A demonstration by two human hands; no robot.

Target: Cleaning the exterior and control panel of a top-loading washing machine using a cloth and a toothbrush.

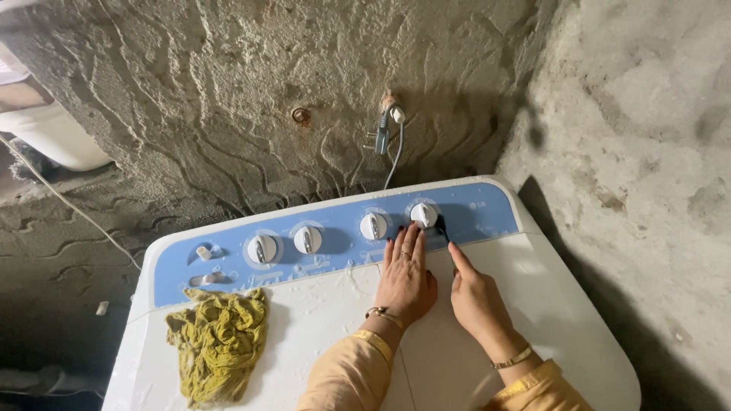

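— Blue panel (335, 228), centre of the frame: our right hand (476, 301) points one finger at the rightmost white knob (424, 214), gripping nothing.

— And our left hand (405, 278) lies flat, open, on the white lid (335, 320) (yellow cloth (219, 342) lower left).

White washing machine top with a blue control strip

The washing machine (563, 320) fills the lower frame, its blue panel (487, 213) along the upper edge carrying four white knobs (308, 238). A crumpled mustard-yellow cloth (219, 339) lies at lower left; the left hand (403, 278) rests flat at centre.
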